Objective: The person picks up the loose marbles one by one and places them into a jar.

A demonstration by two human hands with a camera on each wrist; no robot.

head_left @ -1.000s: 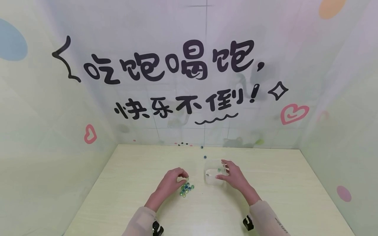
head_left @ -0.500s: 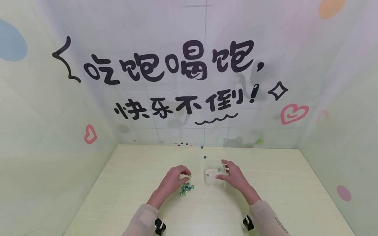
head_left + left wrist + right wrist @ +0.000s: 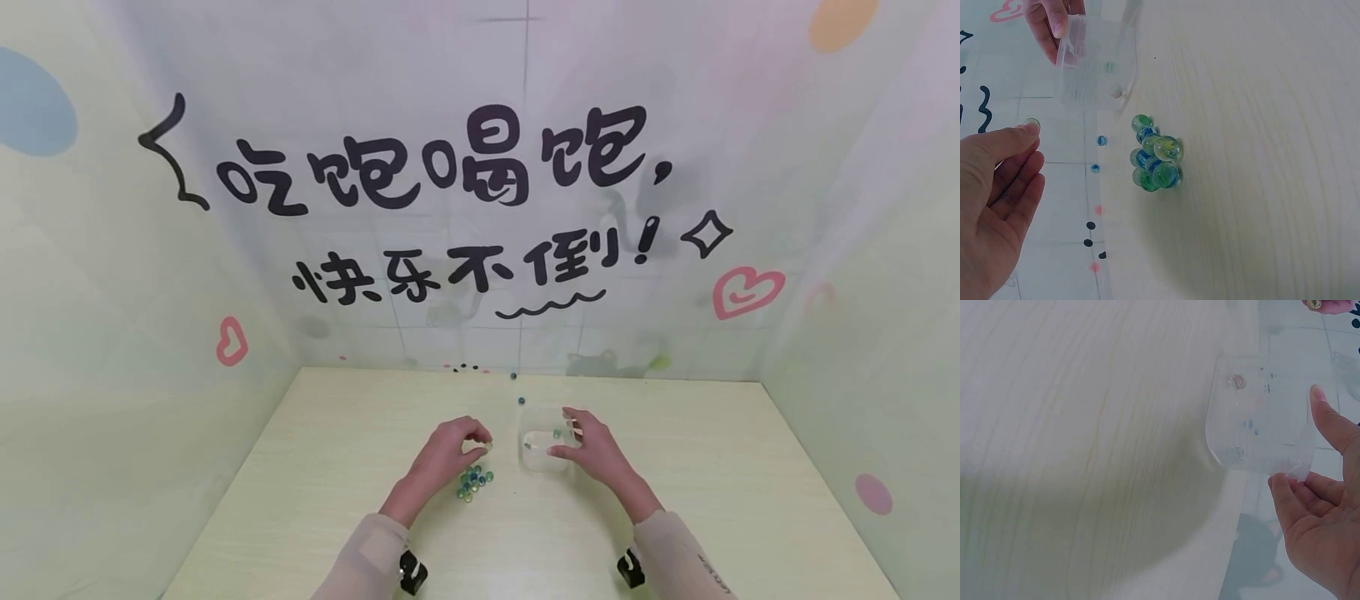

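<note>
Between thumb and fingertips, my left hand (image 3: 442,454) pinches a clear glass marble (image 3: 1033,124), raised above the table and left of the container. Just below that hand lies a cluster of green, blue and yellowish marbles (image 3: 1165,174). My right hand (image 3: 600,452) holds a clear plastic container (image 3: 1266,434) by its right side, thumb at the near rim and fingers round the far side. The container stands on the table, its top uncovered. A greenish marble (image 3: 557,434) and another small marble (image 3: 528,446) show inside it.
Two loose blue marbles lie behind the container: one marble (image 3: 521,401) close to it, the other marble (image 3: 513,376) at the table's back edge. A printed curtain (image 3: 420,333) walls in the back and sides of the pale wooden table (image 3: 712,483).
My left hand has moved a little right and away from the cluster, carrying the pinched marble closer to the container. My right hand and the container have stayed in place.
</note>
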